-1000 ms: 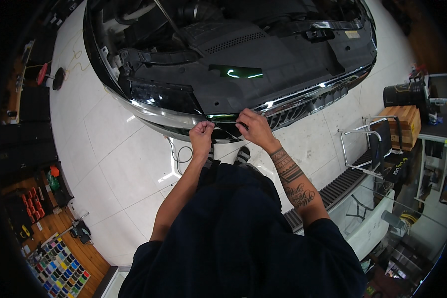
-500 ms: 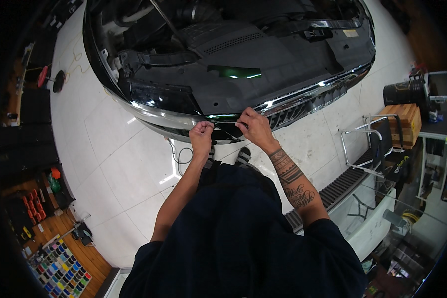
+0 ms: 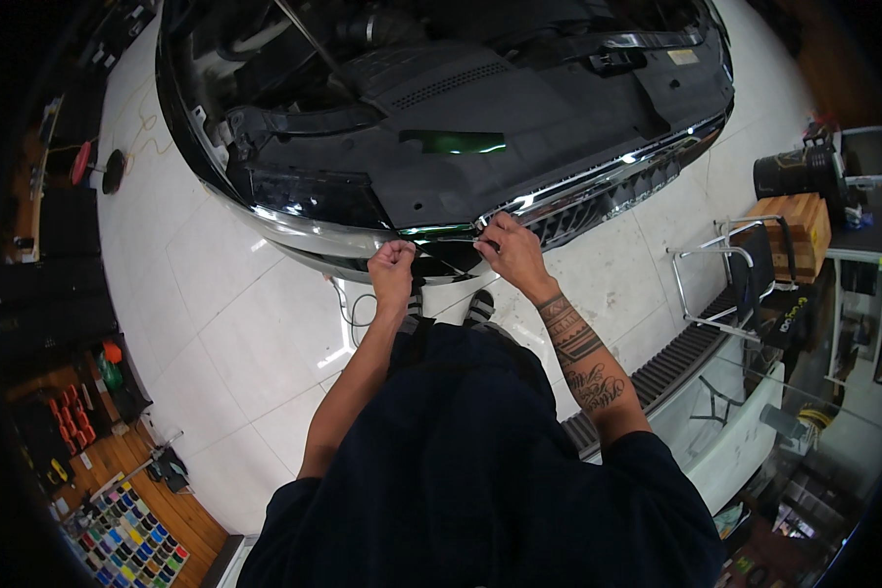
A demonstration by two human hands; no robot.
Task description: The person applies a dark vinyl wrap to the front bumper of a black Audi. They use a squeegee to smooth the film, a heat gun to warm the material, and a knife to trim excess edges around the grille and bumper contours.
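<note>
A car (image 3: 294, 227) with its hood raised stands right in front of me. At the front edge of its engine bay, my left hand (image 3: 392, 270) is closed, thumb and fingertips pinched together. To its right, my right hand (image 3: 512, 253) is pinched too, by the inner end of the chrome grille trim (image 3: 578, 186). Between both hands stretches a thin, shiny, dark-green strip of film (image 3: 435, 234), its ends at my fingertips. Another glossy green strip (image 3: 453, 143) lies on the black plastic engine-bay cover (image 3: 519, 113).
At the right stand a chrome-framed chair (image 3: 745, 269), a wooden box (image 3: 792, 235) and a black bucket (image 3: 796, 174). A cable (image 3: 355, 312) lies on the white tiled floor below the bumper. A colour-swatch board (image 3: 132, 529) is at lower left.
The car has shifted slightly left in the view. My right hand has moved a little right and down, and my left hand slightly left; both remain pinched.
</note>
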